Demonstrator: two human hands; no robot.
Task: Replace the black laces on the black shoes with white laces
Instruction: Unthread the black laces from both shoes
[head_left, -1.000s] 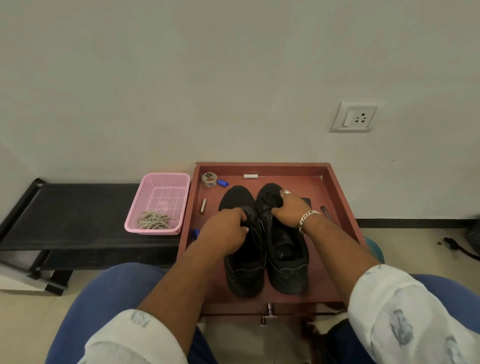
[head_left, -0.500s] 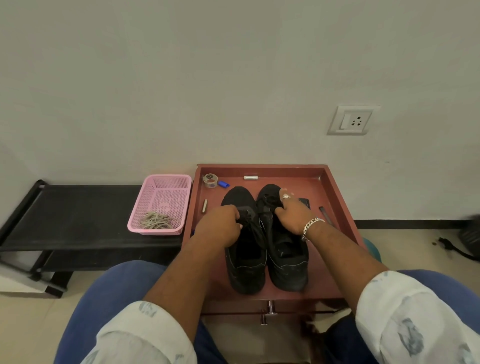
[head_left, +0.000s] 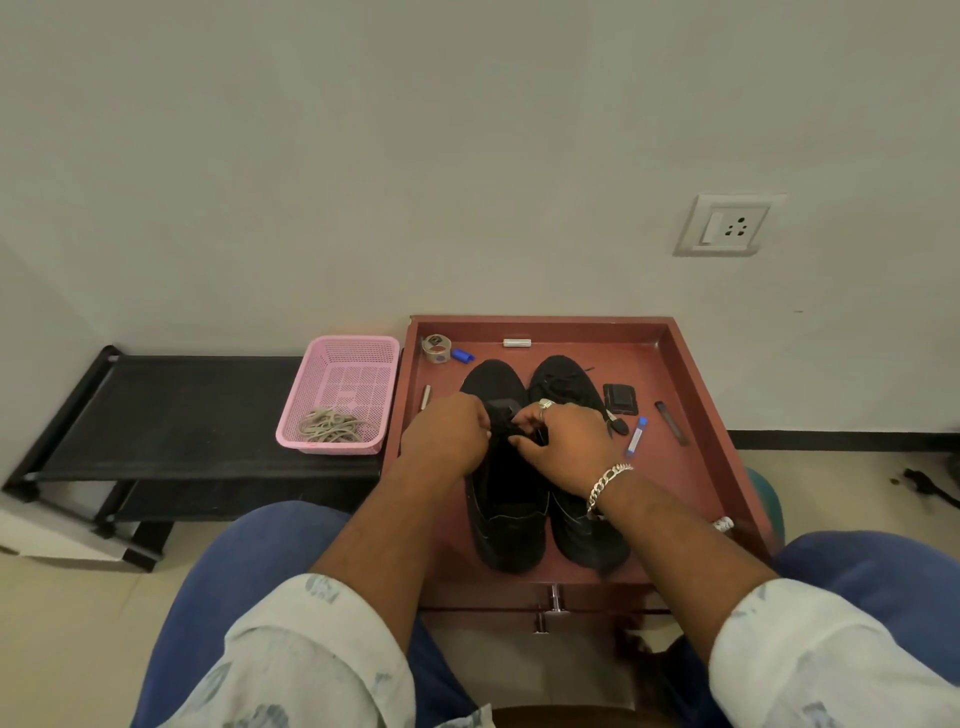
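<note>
Against a plain pale wall stood a red-brown tray-topped stand (head_left: 691, 364), and on it, side by side and touching, lay the two black shoes, toes toward the wall. Both hands met over the lacing of the left shoe (head_left: 506, 525), near its tongue. The left hand (head_left: 447, 441) was curled with its fingers bent in on the dark lace or tongue; the right hand (head_left: 563, 444), ringed and with a chain bracelet at the wrist, pinched at the same spot from the other side. Exactly what each held could not be told, black on black. The right shoe (head_left: 582, 535) lay partly under the right wrist, its black lace loose near the toe.

Around the shoes on the tray lay small clutter: a tape roll (head_left: 435, 348) and a blue cap (head_left: 462, 356) toward the far left corner, a white stick (head_left: 517, 342) at the far edge, a black wallet-like piece (head_left: 620, 399) and a blue-capped tube (head_left: 636, 437) just right of the shoes. Left of the tray, on a black bench (head_left: 182, 410), sat a pink basket (head_left: 343, 395) with a coil of pale laces (head_left: 335, 427) in it.

The step looked like loosening the black lace. The risk, as I judged it, was pulling against a knot unseen in the dark weave, tightening it; a hard tug might also drag the shoe and sweep the tube or wallet off the tray.
</note>
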